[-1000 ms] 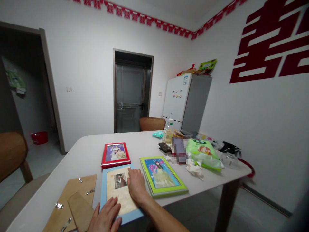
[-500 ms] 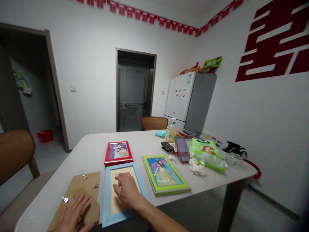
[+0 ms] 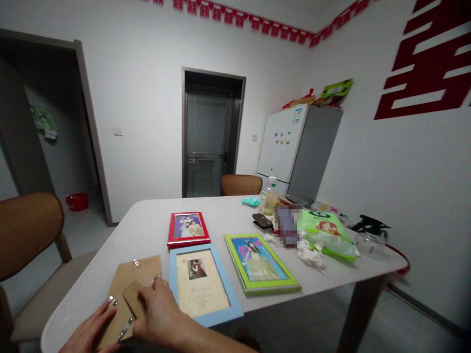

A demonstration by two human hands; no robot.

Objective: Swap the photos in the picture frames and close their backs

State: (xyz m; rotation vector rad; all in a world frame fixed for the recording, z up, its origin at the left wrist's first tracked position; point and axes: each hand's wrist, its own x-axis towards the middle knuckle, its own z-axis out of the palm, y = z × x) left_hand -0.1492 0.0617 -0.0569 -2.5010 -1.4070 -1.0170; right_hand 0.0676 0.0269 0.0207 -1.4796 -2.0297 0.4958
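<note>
The blue frame (image 3: pixel 226 279) lies flat on the pale tabletop (image 3: pixel 147 220), face up, with a cream printed sheet (image 3: pixel 200 294) and a small photo of people (image 3: pixel 197 269) showing inside its border. Just to the left of the blue frame lies the brown backing board (image 3: pixel 128 274), metal clips showing on its surface and a smaller brown flap (image 3: pixel 134 296) on top, set at an angle. The right hand (image 3: pixel 145 306) is on this board, just left of the blue frame, its fingers bent by the clip nearest the frame and its thumb lower down beside the flap. The left hand (image 3: pixel 91 328) is farther left of the blue frame, fingers laid along the board's outer edge. The two hands are apart, with part of the board between them; whether either one is clamped on it, I cannot tell. Beyond the blue frame and close against its far edge is the red frame (image 3: pixel 189 243), while the green frame (image 3: pixel 272 287) sits to its right. Farther off to the right of the blue frame are a crumpled tissue (image 3: pixel 311 256), a green packet (image 3: pixel 327 235), a small black object (image 3: pixel 262 221) and a bottle (image 3: pixel 268 197) of yellowish liquid, standing upright
</note>
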